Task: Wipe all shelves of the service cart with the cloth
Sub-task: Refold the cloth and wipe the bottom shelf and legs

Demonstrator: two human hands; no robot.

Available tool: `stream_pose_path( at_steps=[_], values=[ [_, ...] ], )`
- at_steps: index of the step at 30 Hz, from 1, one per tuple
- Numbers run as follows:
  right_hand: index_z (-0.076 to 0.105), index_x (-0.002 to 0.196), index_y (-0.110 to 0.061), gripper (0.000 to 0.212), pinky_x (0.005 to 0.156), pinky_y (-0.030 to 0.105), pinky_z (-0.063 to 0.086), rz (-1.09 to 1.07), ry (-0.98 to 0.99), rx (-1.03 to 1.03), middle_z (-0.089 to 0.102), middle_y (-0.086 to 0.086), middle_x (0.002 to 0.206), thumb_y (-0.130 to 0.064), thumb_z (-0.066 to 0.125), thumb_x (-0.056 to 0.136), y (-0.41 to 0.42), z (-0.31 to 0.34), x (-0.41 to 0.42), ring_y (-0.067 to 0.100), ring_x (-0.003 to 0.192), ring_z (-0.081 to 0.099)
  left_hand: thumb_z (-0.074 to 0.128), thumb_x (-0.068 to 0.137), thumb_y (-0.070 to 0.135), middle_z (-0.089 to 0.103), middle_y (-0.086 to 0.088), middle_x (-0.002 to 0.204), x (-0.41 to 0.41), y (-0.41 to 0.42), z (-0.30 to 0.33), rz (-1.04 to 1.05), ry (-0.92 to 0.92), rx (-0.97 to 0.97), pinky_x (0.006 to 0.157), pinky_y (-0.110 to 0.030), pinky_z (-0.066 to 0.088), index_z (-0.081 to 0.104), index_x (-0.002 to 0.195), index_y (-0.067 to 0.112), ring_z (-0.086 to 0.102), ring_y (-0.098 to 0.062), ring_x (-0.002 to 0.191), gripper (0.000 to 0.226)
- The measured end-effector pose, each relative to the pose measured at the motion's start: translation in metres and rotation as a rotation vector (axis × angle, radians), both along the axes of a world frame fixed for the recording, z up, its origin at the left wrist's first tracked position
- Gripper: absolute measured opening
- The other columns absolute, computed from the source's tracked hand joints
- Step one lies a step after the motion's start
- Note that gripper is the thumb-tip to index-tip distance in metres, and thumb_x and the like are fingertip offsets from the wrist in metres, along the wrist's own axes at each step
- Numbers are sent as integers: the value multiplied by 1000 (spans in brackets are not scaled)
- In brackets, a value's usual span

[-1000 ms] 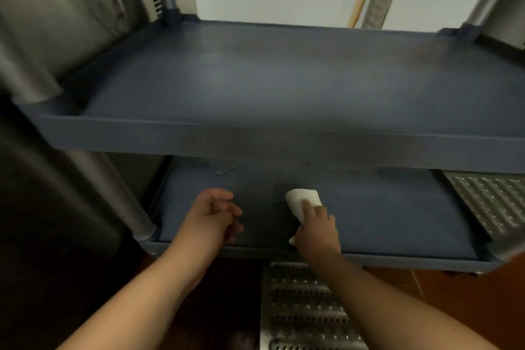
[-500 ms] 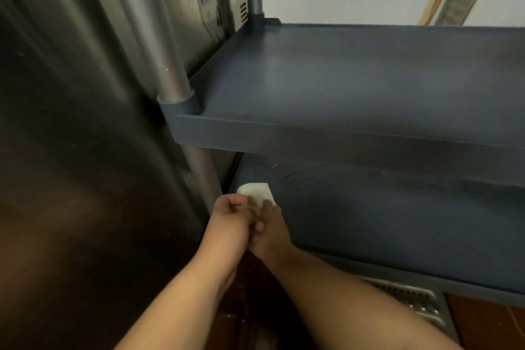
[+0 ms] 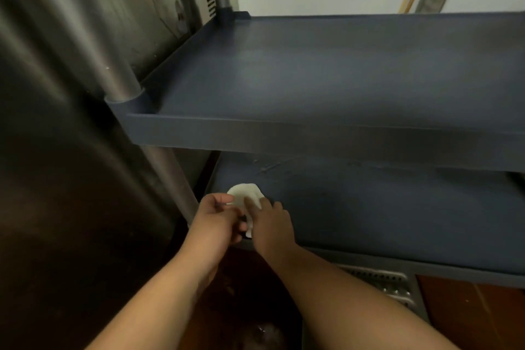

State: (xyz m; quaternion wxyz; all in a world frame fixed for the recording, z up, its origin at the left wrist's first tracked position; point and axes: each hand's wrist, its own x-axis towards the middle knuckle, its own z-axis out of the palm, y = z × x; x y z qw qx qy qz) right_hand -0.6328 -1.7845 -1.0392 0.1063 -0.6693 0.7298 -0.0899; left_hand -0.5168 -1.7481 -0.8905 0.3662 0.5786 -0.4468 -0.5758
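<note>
Nearest the camera, both forearms are reaching forward and down toward the front-left corner of the lower shelf (image 3: 369, 216) of the service cart (image 3: 284, 133). The left hand (image 3: 217, 220) is hovering at that corner with its fingers curled in toward the white cloth (image 3: 244, 193); it seems to be pinching the cloth's near edge, though the contact itself is too small to tell for sure. The right hand (image 3: 270, 221) is lying over the cloth with its fingers stretched forward and pressing it flat on the dark blue surface, not clenched around it.

The cloth is sitting bunched under the two hands, just beside the metal corner post (image 3: 170, 176). Bunched like this, it is probably covering little surface, so a pass could be leaving streaks. With both hands crowding one small wad, it could slip off the shelf lip and drop to the floor, where a perforated metal grate (image 3: 383, 284) is showing beneath the cart.

Further in, a pale smear (image 3: 272, 167) is lying on the lower shelf under the overhang of the upper shelf (image 3: 341, 74). That overhang is shading the back of the lower shelf, so the far part could easily be getting missed, and a raised wrist could knock the upper shelf's front edge. The upper shelf is looking dull and slightly streaked; whether it is already wiped cannot be told.

To the left, a stainless steel appliance (image 3: 71, 150) is standing close against the cart, leaving the left elbow little room.
</note>
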Motion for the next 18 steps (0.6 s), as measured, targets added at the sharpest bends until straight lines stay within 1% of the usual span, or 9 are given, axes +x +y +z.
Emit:
stream_pose_path(
  at_steps=[2,4,6,8,10,12,14,18],
  values=[
    [28,152,-32,74,89,42,42,-37,16,-8,46,7,139,-36,67,89,16,0,-28,31,111,50,45,94,-1,60,-10,89,-13,4,-3,-16,-14,-9,54,-28,44,50,109,12,56,-17,63,21],
    [27,153,-32,80,90,42,44,-67,24,-5,47,6,139,-38,71,87,34,-2,-58,30,111,51,45,94,-1,59,-9,89,-30,7,-8,-31,-23,-16,52,-27,43,49,102,16,55,-17,61,19],
    [26,154,-32,83,87,40,45,-84,58,-24,49,5,139,-39,72,85,56,-5,-92,29,108,52,44,93,-2,58,-9,87,-51,12,-13,-60,-19,-14,51,-28,41,48,98,17,54,-18,59,21],
    [25,155,-30,82,87,40,45,-111,77,-29,48,6,140,-39,70,87,79,-7,-131,28,108,52,46,93,-3,57,-9,87,-76,19,-18,-107,-27,-11,51,-28,40,47,99,16,54,-18,58,20],
    [20,157,-31,83,91,41,44,-153,78,-3,44,6,144,-40,67,90,103,-3,-176,29,113,49,47,93,-2,57,-9,87,-102,28,-22,-154,-29,-12,52,-27,40,47,99,17,53,-17,59,20],
    [14,157,-33,81,98,43,43,-227,46,39,38,6,148,-40,63,93,128,1,-224,30,120,46,48,92,-2,57,-8,87,-127,37,-27,-199,-31,-12,51,-27,40,47,95,20,53,-16,58,22],
    [11,156,-36,79,100,44,43,-333,28,88,37,6,149,-40,61,94,153,6,-272,30,123,44,48,93,-3,56,-8,87,-150,45,-32,-234,-26,3,51,-26,40,46,94,20,53,-16,58,24],
    [7,159,-35,77,100,42,42,-544,156,159,37,8,150,-35,55,98,200,8,-355,32,124,43,47,93,-3,55,-11,92,-188,59,-41,-289,-7,17,51,-26,40,47,99,17,54,-16,59,21]
  ],
)
